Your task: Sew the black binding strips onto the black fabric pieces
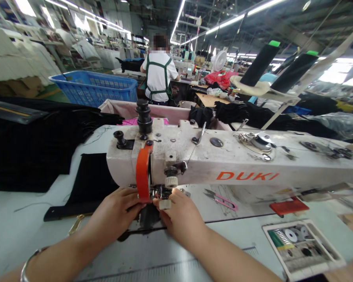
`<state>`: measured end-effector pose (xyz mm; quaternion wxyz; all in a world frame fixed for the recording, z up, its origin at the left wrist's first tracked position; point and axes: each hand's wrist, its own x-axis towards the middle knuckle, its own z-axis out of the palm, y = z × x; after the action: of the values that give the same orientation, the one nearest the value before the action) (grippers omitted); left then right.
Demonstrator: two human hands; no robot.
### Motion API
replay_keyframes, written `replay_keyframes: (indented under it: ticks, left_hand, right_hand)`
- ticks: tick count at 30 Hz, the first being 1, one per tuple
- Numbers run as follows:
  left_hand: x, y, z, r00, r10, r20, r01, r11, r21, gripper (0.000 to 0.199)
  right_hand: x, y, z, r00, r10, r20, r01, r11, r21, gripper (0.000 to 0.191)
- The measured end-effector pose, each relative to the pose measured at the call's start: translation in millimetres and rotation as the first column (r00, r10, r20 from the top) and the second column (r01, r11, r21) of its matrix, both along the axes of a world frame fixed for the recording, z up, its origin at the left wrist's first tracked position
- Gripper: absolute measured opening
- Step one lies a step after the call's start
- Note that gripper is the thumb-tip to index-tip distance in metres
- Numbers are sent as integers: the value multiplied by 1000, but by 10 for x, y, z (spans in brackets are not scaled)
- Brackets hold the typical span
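Note:
My left hand is closed at the needle area of the white sewing machine, fingers pressed together on black fabric. This fabric spreads left from under my hand, with a gold zipper pull at its near edge. On the other side of the needle, my right hand pinches the black fabric close to the presser foot. Its fingertips are partly hidden by the machine head. An orange guard stands between both hands and covers part of the stitching spot.
Pink-handled thread snips lie under the machine arm. A parts tray with bobbins is set in the tabletop at right. A black fabric pile covers the left side. Beyond are a blue basket, thread cones and a person.

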<state>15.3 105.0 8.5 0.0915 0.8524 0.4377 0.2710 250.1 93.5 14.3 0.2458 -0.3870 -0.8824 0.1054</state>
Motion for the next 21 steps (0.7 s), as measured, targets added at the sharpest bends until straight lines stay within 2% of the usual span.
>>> replay_keyframes:
  ticks: [7,21]
  left_hand:
    - [-44,47,-129,997,68,-32,-70,996,-59,26]
    - [-12,59,-148,997,69,-25,-67,997,46,28]
  right_hand:
    - [-27,25,57,996,-22,87,24,999,-30,16]
    - [-71,33,-38,993,-53,104,54,998,-11,16]
